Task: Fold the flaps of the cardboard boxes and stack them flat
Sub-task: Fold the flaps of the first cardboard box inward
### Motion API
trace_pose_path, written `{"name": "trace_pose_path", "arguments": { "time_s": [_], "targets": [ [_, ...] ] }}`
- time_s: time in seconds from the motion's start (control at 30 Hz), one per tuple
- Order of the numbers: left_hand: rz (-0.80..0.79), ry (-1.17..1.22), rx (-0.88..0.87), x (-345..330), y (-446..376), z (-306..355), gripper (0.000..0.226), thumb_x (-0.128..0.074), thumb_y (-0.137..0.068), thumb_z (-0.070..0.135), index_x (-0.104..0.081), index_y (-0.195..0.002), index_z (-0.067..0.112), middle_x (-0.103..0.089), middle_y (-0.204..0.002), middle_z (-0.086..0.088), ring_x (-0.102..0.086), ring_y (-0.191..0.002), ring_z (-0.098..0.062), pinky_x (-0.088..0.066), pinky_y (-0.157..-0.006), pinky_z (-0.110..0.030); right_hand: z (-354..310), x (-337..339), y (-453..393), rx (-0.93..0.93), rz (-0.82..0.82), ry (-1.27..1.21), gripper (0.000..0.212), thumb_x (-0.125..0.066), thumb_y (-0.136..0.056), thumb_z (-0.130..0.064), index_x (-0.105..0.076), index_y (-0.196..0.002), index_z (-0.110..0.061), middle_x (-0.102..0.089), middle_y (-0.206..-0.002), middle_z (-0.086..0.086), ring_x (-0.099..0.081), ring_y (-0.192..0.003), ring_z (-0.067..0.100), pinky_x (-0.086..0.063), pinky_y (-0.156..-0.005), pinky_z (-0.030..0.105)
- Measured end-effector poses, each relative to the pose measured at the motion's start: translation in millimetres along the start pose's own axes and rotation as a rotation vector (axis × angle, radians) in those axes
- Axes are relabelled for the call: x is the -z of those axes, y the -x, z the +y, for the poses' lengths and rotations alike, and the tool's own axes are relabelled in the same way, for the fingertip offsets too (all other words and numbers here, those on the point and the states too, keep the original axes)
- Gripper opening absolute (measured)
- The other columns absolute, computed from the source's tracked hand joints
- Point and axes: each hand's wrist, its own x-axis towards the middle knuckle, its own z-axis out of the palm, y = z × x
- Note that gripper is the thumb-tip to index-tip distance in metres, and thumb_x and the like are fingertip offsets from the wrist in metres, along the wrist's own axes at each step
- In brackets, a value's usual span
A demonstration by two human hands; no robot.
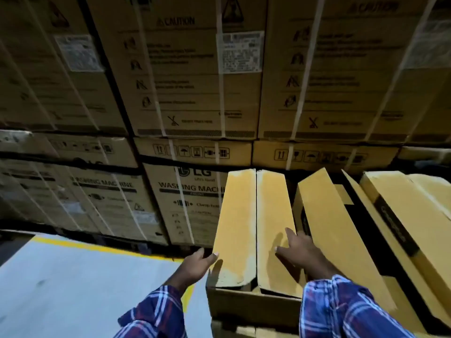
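Both hands, left (195, 263) and right (296, 250), reach forward, fingers spread.

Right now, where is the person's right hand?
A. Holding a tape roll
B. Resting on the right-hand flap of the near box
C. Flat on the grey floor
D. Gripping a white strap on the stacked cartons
B: the right hand lies spread, palm down, on the right flap of the near box, while the left hand touches the left flap's outer edge.

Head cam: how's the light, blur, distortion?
Head view: dim overall, bright on the near box flaps; both hands (left, right) cast shadows on them; print on the stacked cartons is smeared; wide-angle bend at the edges.
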Motion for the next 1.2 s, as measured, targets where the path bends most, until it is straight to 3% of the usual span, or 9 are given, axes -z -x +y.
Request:
{"name": "trace_pose_path", "arguments": {
  "time_s": [0.13, 0.23, 0.4, 0.47, 0.6, 0.7, 0.8, 0.97, 1.2],
  "targets": [
    [-0.041, 0.137, 0.128, -23, 15, 1, 0.106, -0.058, -0.070, 0.091, -0.053, -0.146, 0.018, -0.057, -0.146, 0.001, -0.057, -0.126, -0.017, -0.047, -0.104, -0.036, 22, -15, 12, -0.106, -0.039, -0.154, 0.091, -0.056, -0.088, -0.068, -0.021, -0.156, -0.018, -0.042, -0.152, 0.015, -0.046, -0.134, 0.034, -0.048, -0.100, 0.044],
    [-0.027, 0.264, 0.202, -35, 29, 11, 0.059, -0.057, -0.095, 0.064, -0.063, -0.124, 0.013, -0.067, -0.115, 0.001, -0.061, -0.089, -0.012, -0.046, -0.073, -0.027, 26, -28, 22, -0.173, -0.086, -0.405, 0.097, -0.057, -0.092, -0.066, -0.017, -0.160, -0.010, -0.038, -0.157, 0.016, -0.044, -0.138, 0.036, -0.044, -0.101, 0.038],
    [-0.013, 0.472, 0.183, -53, 51, 27, 0.021, -0.059, -0.103, 0.040, -0.062, -0.115, 0.024, -0.068, -0.105, 0.015, -0.063, -0.086, 0.004, -0.047, -0.060, -0.013, 34, -50, 38, -0.297, -0.079, -0.879, 0.100, -0.069, -0.086, -0.063, -0.030, -0.156, -0.004, -0.039, -0.158, 0.013, -0.043, -0.138, 0.030, -0.037, -0.114, 0.042],
    [0.006, 0.533, 0.158, -61, 53, 28, 0.026, -0.063, -0.101, 0.037, -0.061, -0.123, 0.023, -0.069, -0.108, 0.015, -0.064, -0.089, 0.003, -0.046, -0.063, -0.017, 35, -62, 44, -0.298, -0.077, -1.028, 0.106, -0.075, -0.079, -0.065, -0.028, -0.160, -0.016, -0.039, -0.159, 0.004, -0.039, -0.143, 0.027, -0.034, -0.116, 0.042],
    [0.077, 0.564, 0.162, -65, 55, 34, 0.032, -0.069, -0.097, 0.037, -0.064, -0.125, 0.022, -0.073, -0.108, 0.013, -0.065, -0.092, 0.000, -0.044, -0.065, -0.026, 33, -68, 47, -0.226, -0.025, -1.125, 0.079, -0.084, -0.078, -0.045, -0.049, -0.146, -0.024, -0.064, -0.125, -0.010, -0.058, -0.115, 0.015, -0.042, -0.100, 0.033],
    [0.110, 0.572, 0.161, -58, 55, 36, 0.034, -0.074, -0.091, 0.044, -0.068, -0.121, 0.028, -0.077, -0.107, 0.014, -0.068, -0.105, -0.005, -0.051, -0.070, -0.032, 29, -61, 48, -0.194, -0.018, -1.148, 0.084, -0.087, -0.075, -0.047, -0.048, -0.146, -0.028, -0.065, -0.131, -0.006, -0.060, -0.119, 0.017, -0.046, -0.105, 0.039],
    [0.123, 0.611, 0.145, -45, 59, 30, 0.037, -0.076, -0.089, 0.046, -0.069, -0.122, 0.032, -0.077, -0.109, 0.014, -0.067, -0.110, -0.009, -0.056, -0.077, -0.055, 20, -55, 54, -0.164, -0.011, -1.140, 0.080, -0.086, -0.073, -0.052, -0.048, -0.142, -0.034, -0.061, -0.133, -0.009, -0.055, -0.123, 0.018, -0.043, -0.108, 0.041],
    [0.212, 0.633, 0.071, -13, 89, 17, 0.033, -0.075, -0.091, 0.045, -0.071, -0.120, 0.031, -0.078, -0.107, 0.008, -0.073, -0.104, -0.017, -0.056, -0.072, -0.046, -17, -53, 75, -0.050, 0.007, -1.181, 0.078, -0.084, -0.079, -0.045, -0.046, -0.146, -0.032, -0.064, -0.127, -0.010, -0.058, -0.118, 0.016, -0.044, -0.098, 0.036],
    [0.362, 0.724, 0.072, 51, 159, -43, 0.038, -0.077, -0.088, 0.047, -0.071, -0.121, 0.029, -0.078, -0.108, 0.008, -0.071, -0.107, -0.014, -0.058, -0.075, -0.062, -115, -65, 110, 0.091, -0.065, -1.132, 0.078, -0.084, -0.078, -0.047, -0.048, -0.145, -0.032, -0.068, -0.121, -0.008, -0.063, -0.111, 0.015, -0.051, -0.090, 0.034]
  ]
}}
